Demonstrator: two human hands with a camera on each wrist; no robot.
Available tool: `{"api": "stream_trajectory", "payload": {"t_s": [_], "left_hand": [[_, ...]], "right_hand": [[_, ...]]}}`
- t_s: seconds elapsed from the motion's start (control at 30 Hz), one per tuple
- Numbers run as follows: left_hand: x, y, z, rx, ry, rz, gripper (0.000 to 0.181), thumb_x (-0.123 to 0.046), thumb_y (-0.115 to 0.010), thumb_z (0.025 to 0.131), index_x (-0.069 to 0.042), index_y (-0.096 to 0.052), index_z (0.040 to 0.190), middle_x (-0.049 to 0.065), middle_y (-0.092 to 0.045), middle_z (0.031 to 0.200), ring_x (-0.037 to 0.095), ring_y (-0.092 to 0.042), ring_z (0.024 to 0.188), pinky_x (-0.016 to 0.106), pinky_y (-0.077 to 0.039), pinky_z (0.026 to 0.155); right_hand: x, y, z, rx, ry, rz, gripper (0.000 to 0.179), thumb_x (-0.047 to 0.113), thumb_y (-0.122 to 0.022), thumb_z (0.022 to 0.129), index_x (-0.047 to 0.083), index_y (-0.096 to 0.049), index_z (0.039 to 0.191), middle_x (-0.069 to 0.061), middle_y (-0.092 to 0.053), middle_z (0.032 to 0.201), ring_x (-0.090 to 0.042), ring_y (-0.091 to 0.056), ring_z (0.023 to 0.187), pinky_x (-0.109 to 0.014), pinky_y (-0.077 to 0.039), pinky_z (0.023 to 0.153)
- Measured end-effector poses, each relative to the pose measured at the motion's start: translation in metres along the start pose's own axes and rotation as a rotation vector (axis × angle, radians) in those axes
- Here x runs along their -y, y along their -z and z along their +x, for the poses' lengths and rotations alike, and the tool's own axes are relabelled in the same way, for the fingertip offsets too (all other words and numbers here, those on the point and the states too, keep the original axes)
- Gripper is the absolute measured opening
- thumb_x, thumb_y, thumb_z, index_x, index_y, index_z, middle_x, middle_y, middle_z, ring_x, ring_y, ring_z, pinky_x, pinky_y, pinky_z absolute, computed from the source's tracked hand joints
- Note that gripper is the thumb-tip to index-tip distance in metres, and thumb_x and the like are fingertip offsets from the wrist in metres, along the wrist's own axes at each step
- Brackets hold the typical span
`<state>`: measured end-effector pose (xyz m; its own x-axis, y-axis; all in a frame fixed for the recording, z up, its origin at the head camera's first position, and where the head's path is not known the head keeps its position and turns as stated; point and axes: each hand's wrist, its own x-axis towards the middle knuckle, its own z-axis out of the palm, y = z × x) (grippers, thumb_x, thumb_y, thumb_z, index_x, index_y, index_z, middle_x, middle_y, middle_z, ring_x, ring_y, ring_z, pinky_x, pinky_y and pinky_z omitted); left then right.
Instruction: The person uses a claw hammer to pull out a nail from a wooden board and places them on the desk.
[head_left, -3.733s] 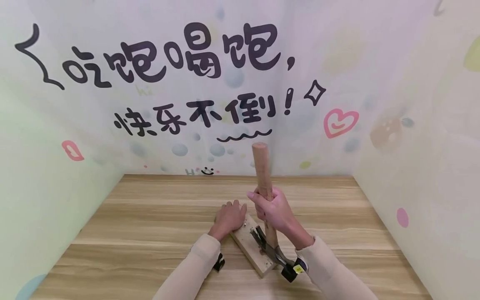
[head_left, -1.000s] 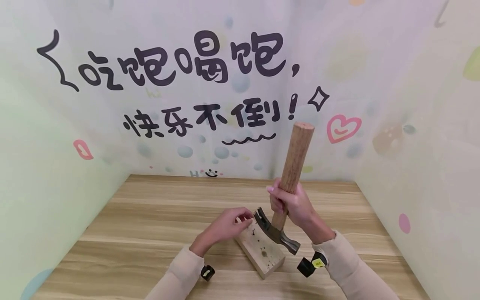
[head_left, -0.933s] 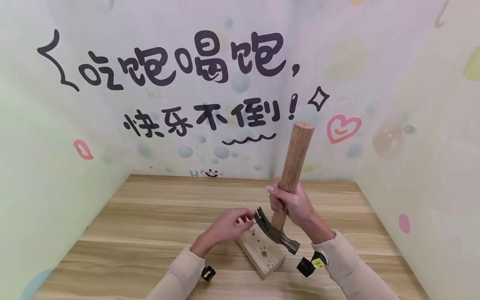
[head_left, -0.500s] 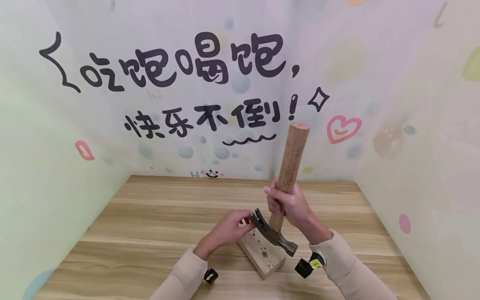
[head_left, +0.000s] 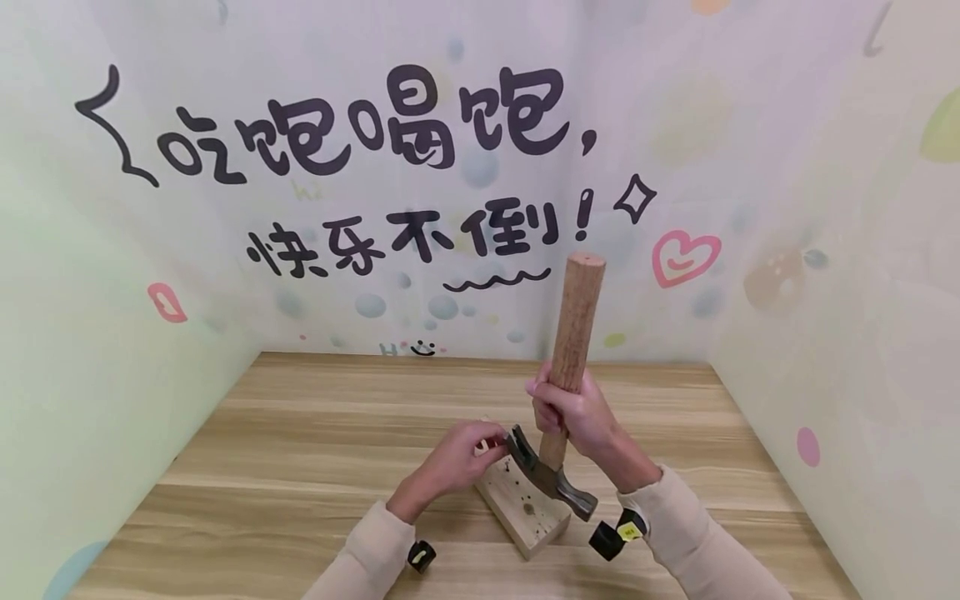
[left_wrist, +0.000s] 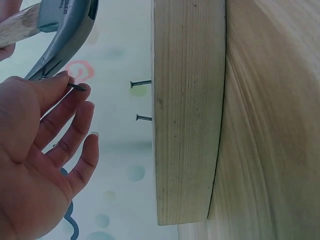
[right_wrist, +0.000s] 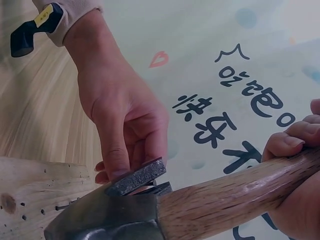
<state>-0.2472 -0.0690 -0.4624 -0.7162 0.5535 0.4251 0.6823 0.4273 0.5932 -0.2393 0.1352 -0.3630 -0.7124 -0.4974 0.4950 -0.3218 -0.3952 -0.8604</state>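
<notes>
Above wood block (left_wrist: 190, 115): left hand (head_left: 453, 454) pinching nail (left_wrist: 77, 87), mostly hidden; hammer (head_left: 576, 342), partly covered by right hand (head_left: 585, 417) wrapped round it.

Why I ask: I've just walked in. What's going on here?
A person's right hand holds a claw hammer head-down above a wooden block on the table. The left hand pinches a nail close to the claw; I can't tell whether they touch. Two other nails stand partway out of the block.
</notes>
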Motion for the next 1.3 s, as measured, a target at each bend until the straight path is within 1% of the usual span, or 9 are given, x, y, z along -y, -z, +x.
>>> {"api": "stream_trajectory", "payload": {"t_s": [0.3, 0.47, 0.63, 0.7, 0.8, 0.93, 1.07, 1.2, 1.3], "left_hand": [[0.003, 0.000, -0.003, -0.006, 0.043, -0.003, 0.007, -0.010, -0.067, 0.094, -0.013, -0.073, 0.098, -0.005, -0.071, 0.090, 0.005, -0.061, 0.082, 0.022, -0.051, 0.072], [0.003, 0.003, -0.005, 0.003, 0.087, -0.006, 0.007, -0.013, -0.067, 0.095, -0.014, -0.073, 0.099, -0.005, -0.071, 0.092, 0.003, -0.061, 0.083, 0.023, -0.051, 0.074], [0.004, 0.008, -0.008, 0.003, 0.129, -0.018, 0.008, -0.015, -0.067, 0.095, -0.011, -0.073, 0.098, 0.000, -0.072, 0.090, 0.004, -0.060, 0.079, 0.022, -0.050, 0.071], [0.006, 0.010, -0.010, -0.007, 0.150, -0.017, 0.009, -0.015, -0.066, 0.096, -0.009, -0.072, 0.097, 0.004, -0.072, 0.089, 0.005, -0.059, 0.077, 0.023, -0.049, 0.069], [0.008, 0.013, -0.014, -0.027, 0.199, -0.009, 0.011, -0.014, -0.065, 0.096, -0.006, -0.072, 0.097, 0.006, -0.072, 0.089, 0.007, -0.058, 0.076, 0.023, -0.049, 0.067], [0.014, 0.017, -0.018, -0.060, 0.243, 0.011, 0.010, -0.013, -0.065, 0.096, -0.005, -0.071, 0.098, 0.004, -0.071, 0.088, 0.009, -0.060, 0.077, 0.024, -0.049, 0.068], [0.021, 0.019, -0.022, -0.102, 0.281, 0.052, 0.007, -0.011, -0.066, 0.095, -0.007, -0.071, 0.094, 0.002, -0.070, 0.083, 0.008, -0.059, 0.074, 0.024, -0.048, 0.066], [0.028, 0.022, -0.027, -0.137, 0.335, 0.080, 0.005, -0.010, -0.067, 0.093, -0.008, -0.071, 0.091, 0.000, -0.068, 0.080, 0.009, -0.057, 0.073, 0.024, -0.047, 0.066], [0.033, 0.025, -0.030, -0.147, 0.379, 0.088, 0.005, -0.009, -0.067, 0.093, -0.007, -0.071, 0.089, -0.001, -0.068, 0.081, 0.010, -0.058, 0.074, 0.025, -0.048, 0.069]], "right_hand": [[-0.005, 0.001, -0.005, -0.033, -0.068, -0.039, 0.022, -0.003, -0.050, 0.094, 0.010, -0.047, 0.077, 0.001, -0.036, 0.051, -0.014, -0.031, 0.040, -0.034, -0.023, 0.037], [-0.008, 0.001, -0.006, -0.042, -0.083, -0.041, 0.021, -0.002, -0.051, 0.094, 0.010, -0.046, 0.077, 0.001, -0.037, 0.051, -0.013, -0.031, 0.041, -0.033, -0.024, 0.038], [-0.012, 0.001, -0.007, -0.041, -0.082, -0.045, 0.022, -0.004, -0.050, 0.093, 0.009, -0.045, 0.076, 0.000, -0.036, 0.050, -0.013, -0.031, 0.041, -0.035, -0.022, 0.037], [-0.014, 0.000, -0.008, -0.041, -0.087, -0.045, 0.023, -0.004, -0.050, 0.093, 0.009, -0.045, 0.075, 0.001, -0.037, 0.050, -0.013, -0.031, 0.041, -0.036, -0.022, 0.038], [-0.017, 0.000, -0.009, -0.049, -0.104, -0.052, 0.022, -0.003, -0.051, 0.093, 0.007, -0.044, 0.075, 0.002, -0.038, 0.051, -0.012, -0.032, 0.041, -0.034, -0.024, 0.038], [-0.021, 0.001, -0.010, -0.065, -0.126, -0.076, 0.023, -0.001, -0.053, 0.093, 0.001, -0.041, 0.073, 0.004, -0.040, 0.051, -0.011, -0.034, 0.041, -0.031, -0.028, 0.038], [-0.026, 0.003, -0.011, -0.070, -0.133, -0.094, 0.028, -0.001, -0.054, 0.093, -0.006, -0.036, 0.072, 0.003, -0.039, 0.050, -0.011, -0.033, 0.040, -0.031, -0.028, 0.038], [-0.029, 0.004, -0.013, -0.069, -0.133, -0.098, 0.028, -0.001, -0.054, 0.093, -0.008, -0.036, 0.072, 0.002, -0.039, 0.050, -0.012, -0.033, 0.040, -0.031, -0.028, 0.038], [-0.031, 0.005, -0.013, -0.066, -0.133, -0.099, 0.028, -0.001, -0.054, 0.093, -0.007, -0.036, 0.072, 0.002, -0.039, 0.050, -0.011, -0.033, 0.040, -0.031, -0.028, 0.038]]}}
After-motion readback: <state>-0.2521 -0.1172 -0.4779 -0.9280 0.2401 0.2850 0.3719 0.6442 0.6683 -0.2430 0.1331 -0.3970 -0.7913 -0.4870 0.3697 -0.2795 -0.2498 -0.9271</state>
